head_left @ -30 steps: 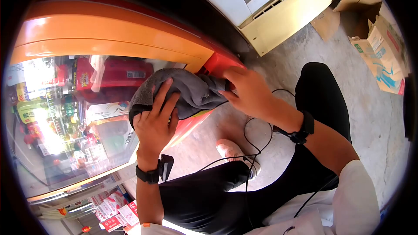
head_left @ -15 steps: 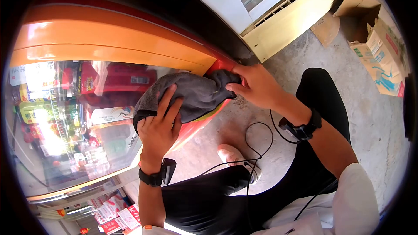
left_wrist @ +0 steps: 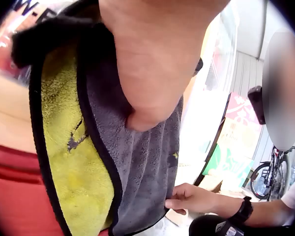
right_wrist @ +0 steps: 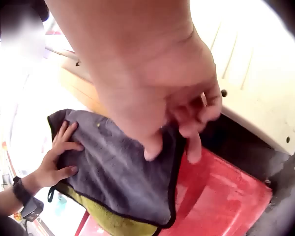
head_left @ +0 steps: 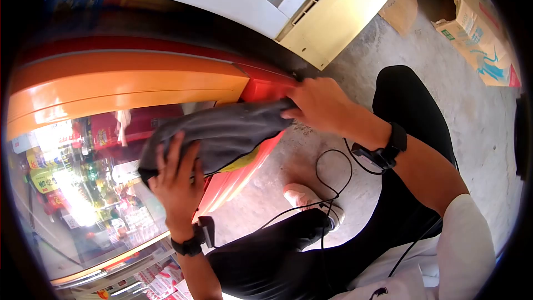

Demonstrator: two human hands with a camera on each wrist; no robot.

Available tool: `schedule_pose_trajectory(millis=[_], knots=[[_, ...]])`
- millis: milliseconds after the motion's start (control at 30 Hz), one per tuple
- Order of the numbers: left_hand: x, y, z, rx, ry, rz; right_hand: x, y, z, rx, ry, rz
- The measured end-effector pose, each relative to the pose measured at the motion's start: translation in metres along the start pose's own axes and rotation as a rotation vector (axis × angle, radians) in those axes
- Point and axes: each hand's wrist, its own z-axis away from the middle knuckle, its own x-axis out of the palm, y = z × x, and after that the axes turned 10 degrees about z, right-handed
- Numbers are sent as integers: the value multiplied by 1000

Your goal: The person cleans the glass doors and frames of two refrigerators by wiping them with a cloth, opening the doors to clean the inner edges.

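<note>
A grey cleaning cloth (head_left: 222, 133) with black edging and a yellow-green underside lies stretched over the corner of an orange-and-red display cooler (head_left: 127, 89). My left hand (head_left: 180, 189) presses on the cloth's left end with spread fingers, over the glass door (head_left: 150, 222). At the other end, my right hand (head_left: 325, 105) pinches the cloth's edge between thumb and fingers, beside the red corner. The yellow-green side shows along a folded edge in the left wrist view. In the right wrist view, the grey face of the cloth (right_wrist: 120, 172) spans between both hands.
Packaged goods stand behind the glass. A cream-coloured panel (head_left: 338, 22) of another appliance is near the cooler's red corner. A torn cardboard box (head_left: 477, 33) sits on the concrete floor at right. A black cable (head_left: 352, 172) loops near my knees and shoe.
The cloth was bunched and is now drawn out longer and flatter between the hands. My left hand has moved left and down in the head view, while the right keeps the edge. The view has shifted.
</note>
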Motion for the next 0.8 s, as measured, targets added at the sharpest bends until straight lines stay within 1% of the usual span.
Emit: schedule_pose_trajectory(millis=[33,100,133,300,400,500,600,700,800], knots=[[-5,-3,2,-19,26,-25,0,-6,-1,-24,152,-56],[-11,-12,6,44,104,-75,3,-20,1,-68,459,-162],[-12,-12,7,21,94,-28,6,-22,1,-102,438,-159],[-10,-13,7,45,124,-37,20,-34,1,-264,355,-134],[-8,-12,7,40,136,-29,18,-41,1,-266,361,-139],[-8,-12,6,42,145,-29,21,-38,-4,-204,263,33],[-7,-13,6,45,149,-10,12,-25,-6,-117,237,186],[-6,-12,5,47,157,-22,4,-10,-3,8,479,19],[-3,-12,4,48,165,-42,8,-18,-1,-71,577,-52]])
